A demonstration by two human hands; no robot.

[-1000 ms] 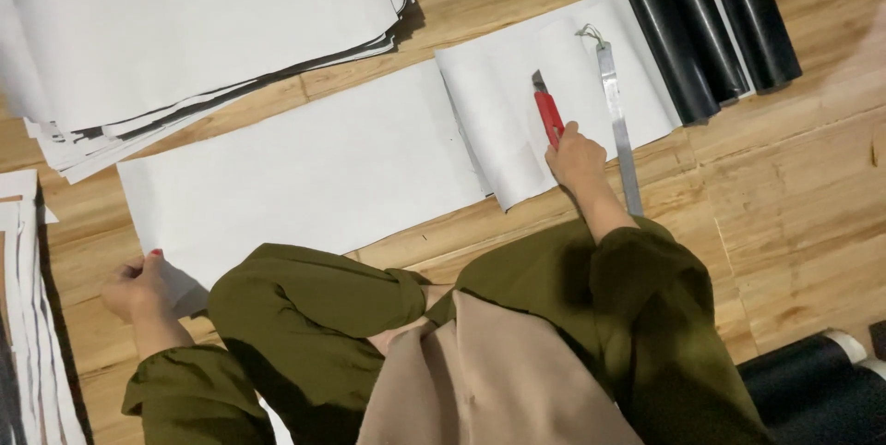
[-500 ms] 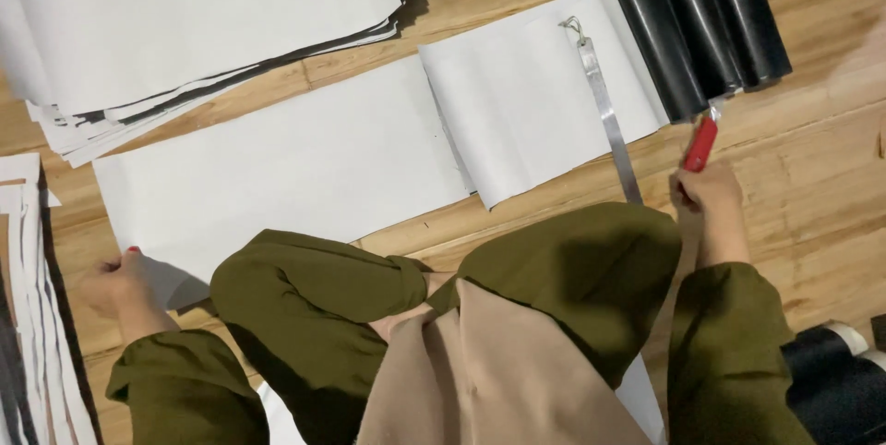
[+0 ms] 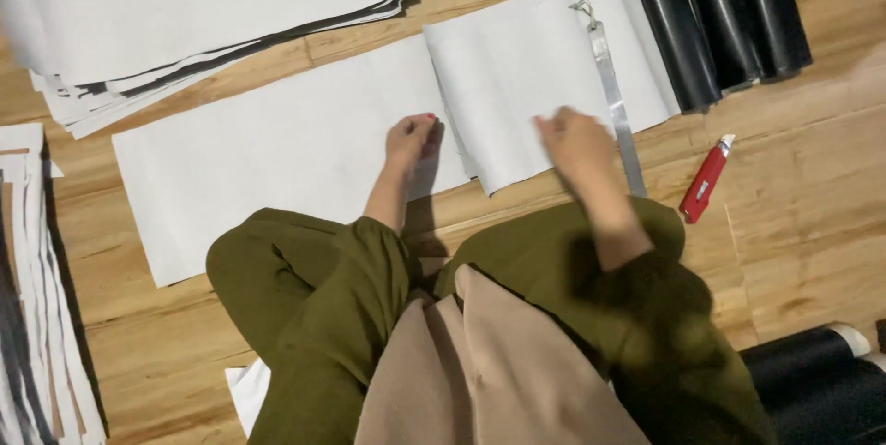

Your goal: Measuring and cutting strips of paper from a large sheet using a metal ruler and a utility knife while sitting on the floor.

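Pressing flat, both empty hands, left hand [image 3: 412,138] and right hand [image 3: 574,140], are resting released fingers on the white cut sheet [image 3: 295,150] lying on the wooden floor [image 3: 812,177], possibly creasing it.

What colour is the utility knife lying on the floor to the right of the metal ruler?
Red, with a pale blade tip: the utility knife shows clearly in the head view.

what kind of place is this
Probably a home or small workshop floor used for cutting sheet material: wooden plank floor, a stack of white cut sheets, black rolls, a long metal ruler and a red utility knife.
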